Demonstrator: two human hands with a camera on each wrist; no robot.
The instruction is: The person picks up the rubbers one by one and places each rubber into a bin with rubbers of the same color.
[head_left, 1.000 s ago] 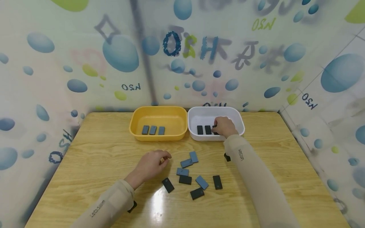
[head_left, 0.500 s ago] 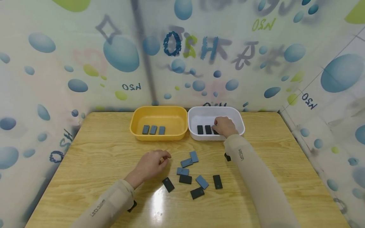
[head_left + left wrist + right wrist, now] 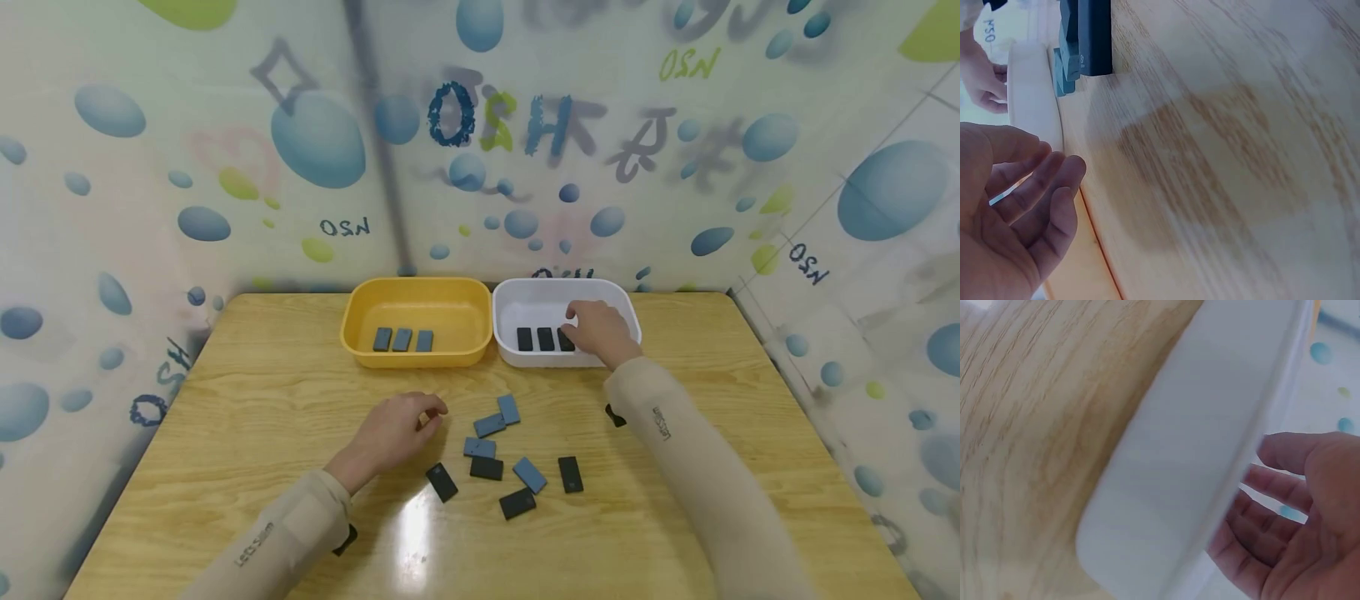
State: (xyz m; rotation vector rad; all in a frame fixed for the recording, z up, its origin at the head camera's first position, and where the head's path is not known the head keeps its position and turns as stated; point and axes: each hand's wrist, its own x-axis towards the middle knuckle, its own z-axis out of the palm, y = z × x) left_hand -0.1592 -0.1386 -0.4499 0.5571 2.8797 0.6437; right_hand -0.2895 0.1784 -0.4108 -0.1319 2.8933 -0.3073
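My right hand [image 3: 602, 329] is over the white bin [image 3: 566, 360], thumb and forefinger apart just above the rightmost black block [image 3: 566, 339]. In the right wrist view, its relaxed fingers [image 3: 1254, 519] reach behind the bin wall and are partly hidden. Two more black blocks [image 3: 535, 339] lie beside that one in a row. My left hand [image 3: 390, 433] hovers over the table with loosely bent fingers and nothing in them. Right of it lie loose blue-grey blocks [image 3: 490, 425] and black blocks [image 3: 487, 468]; one black block [image 3: 442, 482] is nearest.
A yellow bin [image 3: 420, 361] adjoins the white one at the table's back and contains three blue-grey blocks [image 3: 402, 339]. Behind both stands a patterned wall [image 3: 450, 208]. Small black objects [image 3: 615, 415] show at the sleeve cuffs.
My right hand has let go of the third black block in the white bin and drawn slightly right, its thumb and forefinger parting. The left hand has stayed in place.
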